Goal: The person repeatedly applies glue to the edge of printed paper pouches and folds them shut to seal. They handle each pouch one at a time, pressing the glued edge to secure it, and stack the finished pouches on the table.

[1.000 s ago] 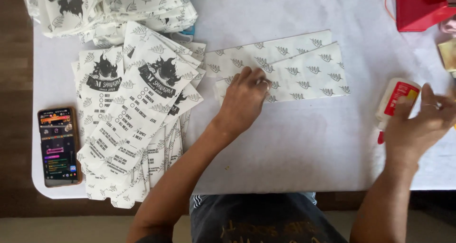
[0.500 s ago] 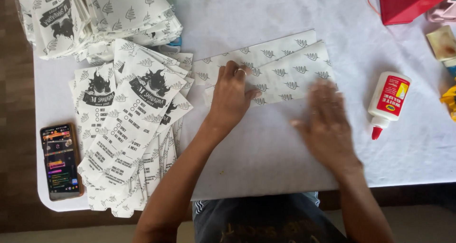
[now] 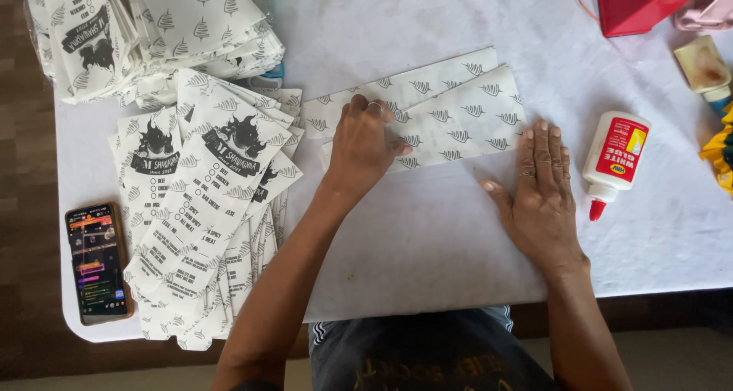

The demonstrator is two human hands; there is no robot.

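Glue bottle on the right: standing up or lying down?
Lying down. The glue bottle rests on its side on the white table cover, red nozzle pointing toward the person, apart from the right hand.

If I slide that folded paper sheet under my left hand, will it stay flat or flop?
The folded paper sheet looks thin and light, so it would likely slide easily on the white tablecloth. Lifted by one end it would probably droop. The left hand presses it flat now.

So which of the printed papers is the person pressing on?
The long folded sheet mid-table, alone under the left hand. The other printed sheets sit in piles to the left, untouched.
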